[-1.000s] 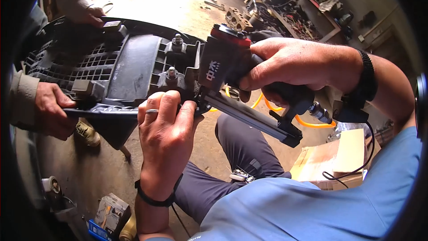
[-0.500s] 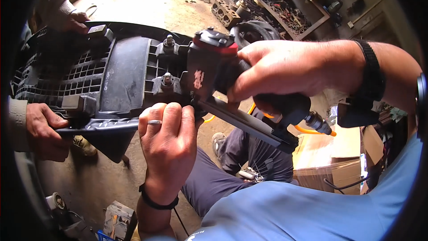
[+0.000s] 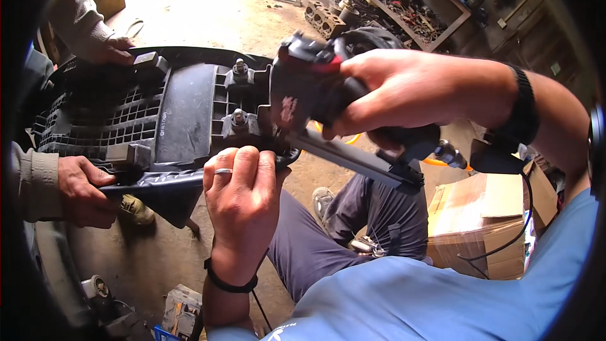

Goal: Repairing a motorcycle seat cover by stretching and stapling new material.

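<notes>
Both hands: stapler (image 3: 328, 98) right (image 3: 404, 91), seat pan (image 3: 158, 120) left (image 3: 243, 192).

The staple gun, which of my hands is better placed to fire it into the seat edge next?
Right, probably. The right hand already wraps the staple gun, its nose against the black seat base. The left hand is busy pinching the cover at the edge below.
</notes>
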### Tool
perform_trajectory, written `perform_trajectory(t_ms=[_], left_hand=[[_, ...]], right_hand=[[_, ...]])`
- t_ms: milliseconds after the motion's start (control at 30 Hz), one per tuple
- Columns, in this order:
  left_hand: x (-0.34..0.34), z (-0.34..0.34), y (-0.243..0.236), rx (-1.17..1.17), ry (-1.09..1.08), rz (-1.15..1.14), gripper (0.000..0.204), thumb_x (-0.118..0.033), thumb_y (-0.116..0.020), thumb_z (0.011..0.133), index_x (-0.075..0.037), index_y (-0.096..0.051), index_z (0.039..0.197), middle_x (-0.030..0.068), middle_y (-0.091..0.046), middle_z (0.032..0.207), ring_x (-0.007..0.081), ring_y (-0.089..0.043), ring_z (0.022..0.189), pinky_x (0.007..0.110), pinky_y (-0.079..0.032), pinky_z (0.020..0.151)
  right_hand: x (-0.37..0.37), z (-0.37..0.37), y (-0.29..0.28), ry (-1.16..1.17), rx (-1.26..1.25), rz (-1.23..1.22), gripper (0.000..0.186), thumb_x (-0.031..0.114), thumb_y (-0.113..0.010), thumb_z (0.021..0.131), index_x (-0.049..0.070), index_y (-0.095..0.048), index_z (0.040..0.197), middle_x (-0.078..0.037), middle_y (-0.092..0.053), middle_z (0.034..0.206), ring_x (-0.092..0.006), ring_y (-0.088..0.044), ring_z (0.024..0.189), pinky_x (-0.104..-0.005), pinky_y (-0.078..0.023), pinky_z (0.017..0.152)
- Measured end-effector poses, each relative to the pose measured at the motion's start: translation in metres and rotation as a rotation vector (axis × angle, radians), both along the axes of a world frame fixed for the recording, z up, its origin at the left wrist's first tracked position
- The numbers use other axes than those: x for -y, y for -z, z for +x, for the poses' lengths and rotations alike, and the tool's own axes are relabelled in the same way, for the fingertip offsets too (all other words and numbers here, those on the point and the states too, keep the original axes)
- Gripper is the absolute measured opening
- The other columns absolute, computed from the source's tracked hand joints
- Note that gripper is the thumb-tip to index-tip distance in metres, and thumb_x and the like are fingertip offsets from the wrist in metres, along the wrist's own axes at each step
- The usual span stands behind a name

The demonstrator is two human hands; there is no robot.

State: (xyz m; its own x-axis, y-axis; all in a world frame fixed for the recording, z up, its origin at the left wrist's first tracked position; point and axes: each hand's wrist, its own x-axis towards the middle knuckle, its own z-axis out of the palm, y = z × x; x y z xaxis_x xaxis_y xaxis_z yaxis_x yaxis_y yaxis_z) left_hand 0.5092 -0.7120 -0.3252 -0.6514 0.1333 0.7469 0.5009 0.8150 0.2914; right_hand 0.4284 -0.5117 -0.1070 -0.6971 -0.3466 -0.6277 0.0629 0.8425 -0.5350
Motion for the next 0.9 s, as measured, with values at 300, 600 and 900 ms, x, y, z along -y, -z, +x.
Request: perform_trajectory(t_ms=[300,600,900], left_hand=[[0.002,0.004,-0.011,0.055,0.035,-0.045,0.036,-0.014,-0.088,0.079,-0.004,-0.078,0.111,0.0075,-0.067,0.109,0.0292,-0.068,0.108,0.045,-0.048,0.102],[0.005,0.004,-0.012,0.045,0.037,-0.023,0.037,-0.014,-0.093,0.077,-0.002,-0.08,0.109,0.0083,-0.066,0.103,0.0306,-0.067,0.105,0.046,-0.05,0.096],[0.006,-0.002,-0.005,-0.003,0.082,0.011,0.036,-0.014,-0.09,0.078,-0.002,-0.077,0.11,0.0081,-0.07,0.102,0.0285,-0.07,0.099,0.046,-0.054,0.092]], right_hand=[[-0.024,0.008,0.007,0.104,0.162,-0.195,0.029,0.026,-0.081,0.102,0.004,-0.074,0.12,0.0,-0.074,0.091,-0.0077,-0.068,0.068,-0.0264,-0.055,0.059],[-0.017,-0.012,0.029,0.188,0.263,-0.163,0.025,0.02,-0.077,0.103,0.0,-0.073,0.117,-0.004,-0.077,0.094,-0.0093,-0.067,0.063,-0.0281,-0.056,0.054],[-0.011,-0.017,0.031,0.24,0.289,-0.146,0.022,0.018,-0.077,0.101,-0.002,-0.075,0.111,-0.006,-0.072,0.078,-0.013,-0.066,0.057,-0.0306,-0.057,0.053]])
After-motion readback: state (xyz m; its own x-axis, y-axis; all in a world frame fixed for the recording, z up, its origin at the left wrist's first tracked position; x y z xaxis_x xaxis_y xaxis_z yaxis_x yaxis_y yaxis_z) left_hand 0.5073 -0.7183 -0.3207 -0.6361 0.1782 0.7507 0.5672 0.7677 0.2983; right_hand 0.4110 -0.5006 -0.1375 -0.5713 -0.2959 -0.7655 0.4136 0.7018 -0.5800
